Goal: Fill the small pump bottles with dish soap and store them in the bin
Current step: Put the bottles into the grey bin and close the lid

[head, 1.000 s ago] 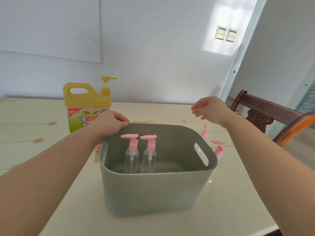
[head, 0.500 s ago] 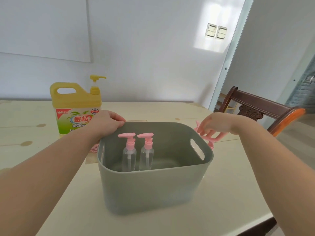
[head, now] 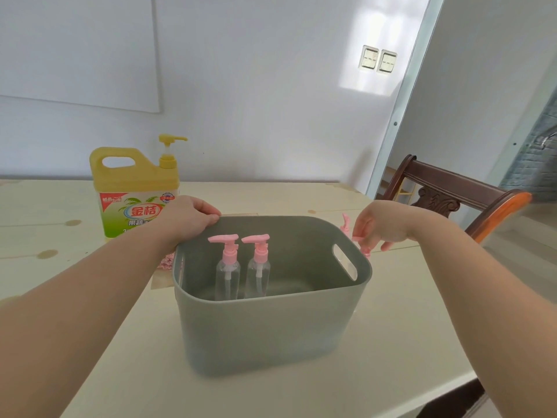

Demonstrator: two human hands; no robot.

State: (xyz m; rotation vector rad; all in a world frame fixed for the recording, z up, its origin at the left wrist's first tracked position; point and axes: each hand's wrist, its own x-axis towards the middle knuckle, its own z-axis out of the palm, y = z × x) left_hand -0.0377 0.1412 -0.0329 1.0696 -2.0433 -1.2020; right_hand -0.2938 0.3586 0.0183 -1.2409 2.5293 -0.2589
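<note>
The head view looks down on a pale, smooth table (head: 391,342) with faint wood knots. At its centre stands a grey plastic bin (head: 271,336), matte, with rounded corners and a slot handle cut into each end wall.

Inside the bin, toward its 10 o'clock corner, a clear pump bottle (head: 227,274) stands upright. A second pump bottle (head: 257,274) is just beside it at 3 o'clock. Both are slim cylinders with pink plastic pump tops and a thin dip tube showing through the wall.

The left hand (head: 187,218) grips the bin's rim at the 10 o'clock corner, its thumb lying along the edge and its fingers curled over.

The right hand (head: 382,229) hangs outside the bin at 2 o'clock with its fingers bent downward around a pink pump head (head: 365,251). Whether they pinch it cannot be told. Another pink pump head (head: 345,222) pokes up behind the rim, just beside that hand.

At 10 o'clock from the bin stands a squarish yellow dish soap jug (head: 135,188), with a moulded handle, a yellow pump and a green label.

At 2 o'clock, past the table's edge, is a dark carved wooden chair (head: 446,188).
</note>
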